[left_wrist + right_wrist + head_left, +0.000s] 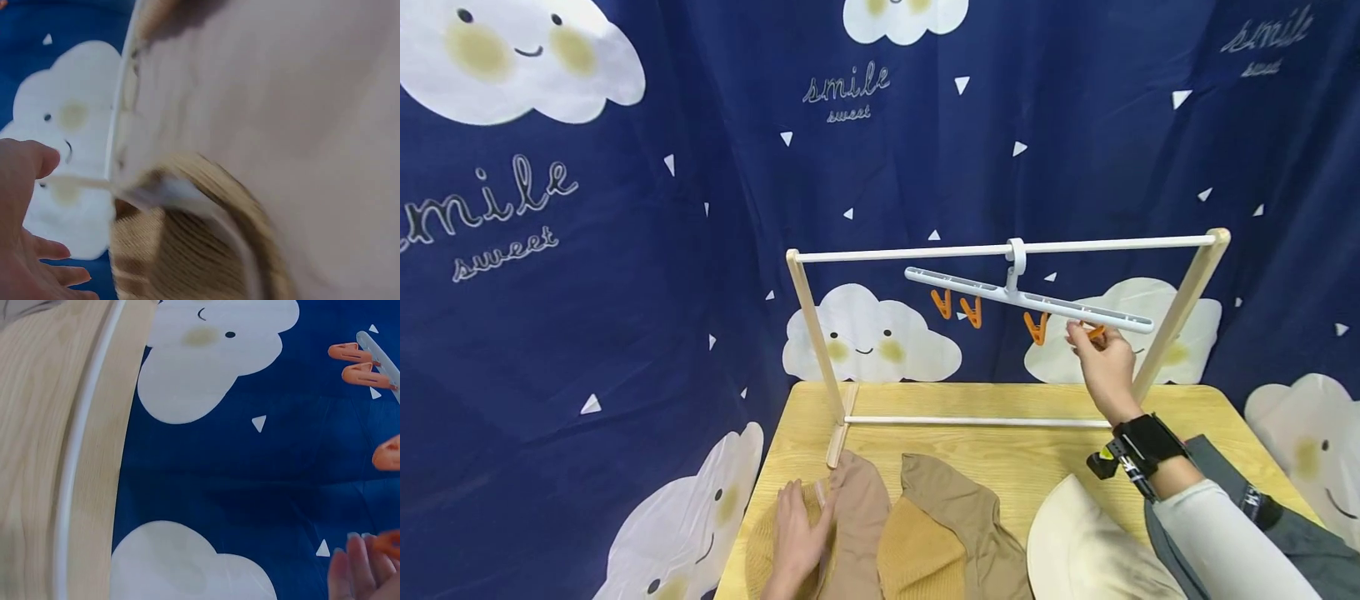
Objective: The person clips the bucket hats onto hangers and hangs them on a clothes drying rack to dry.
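Observation:
A white clip hanger [962,287] hangs by its hook from the rack's top rod, tilted down to the right. Three orange clips [1036,328] dangle from its bar. At the bar's right end, my right hand [1105,367] pinches another orange clip [1096,332]; in the right wrist view that clip [389,544] lies against the fingers. My left hand [801,533] is over a tan knit hat [762,550] at the table's left, beside a pinkish-brown hat [859,533]. In the left wrist view its fingers [53,248] are spread and loose, beside the hat's knit brim [206,181].
A wooden rack with a white top rod [902,253] and a lower rod [977,422] stands on the wooden table [962,400]. Along the front lie a khaki and mustard hat [925,542], a cream hat [1082,542] and a dark grey hat [1292,533]. A blue curtain [722,125] hangs behind.

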